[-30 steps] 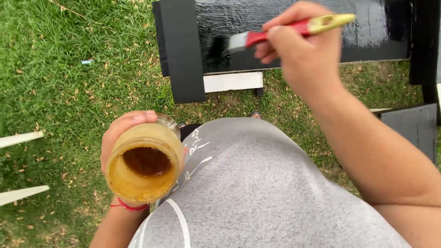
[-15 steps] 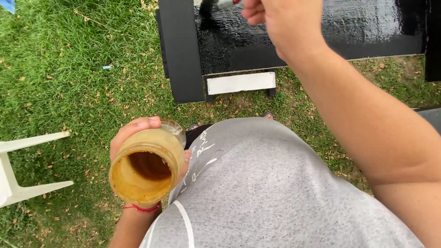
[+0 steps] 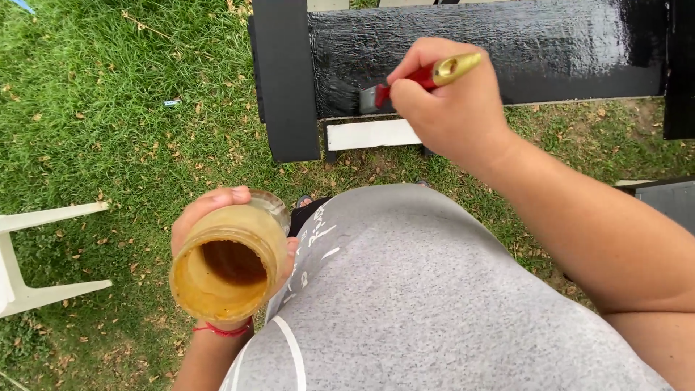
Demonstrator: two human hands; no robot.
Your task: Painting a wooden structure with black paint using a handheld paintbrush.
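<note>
Head view, looking down the person's own grey printed shirt [image 3: 434,304] onto grass [image 3: 123,123].

Right hand [image 3: 452,101], at 1 o'clock from the frame centre: fingers closed together around the red handle of a flat paintbrush with a brass-coloured end [image 3: 423,74]. The handle's middle is hidden inside the fist; only the brass tip at 2 o'clock of the hand and the metal ferrule at 9 o'clock show. The bristles lie against the glossy black-painted wooden board [image 3: 507,43] and are hard to separate from the wet black surface. The board runs off the frame at 12 and 3 o'clock, so its full shape cannot be told. A black upright post [image 3: 284,80] bounds it at 9 o'clock; just below the board, a white unpainted strip [image 3: 369,134] is partly covered by the hand.

Left hand [image 3: 210,217], at 8 o'clock from centre: clamped around a clear glass jar coated inside with ochre-yellow residue [image 3: 228,264], mouth tilted toward the camera. Most fingers are hidden behind the jar; the jar's depth and remaining contents cannot be read. A red string bracelet [image 3: 221,331] circles the wrist.

At 9 o'clock, a white plastic chair [image 3: 29,289] is cut off by the frame edge. At 3 o'clock, a grey panel [image 3: 670,199] is only partly visible.
</note>
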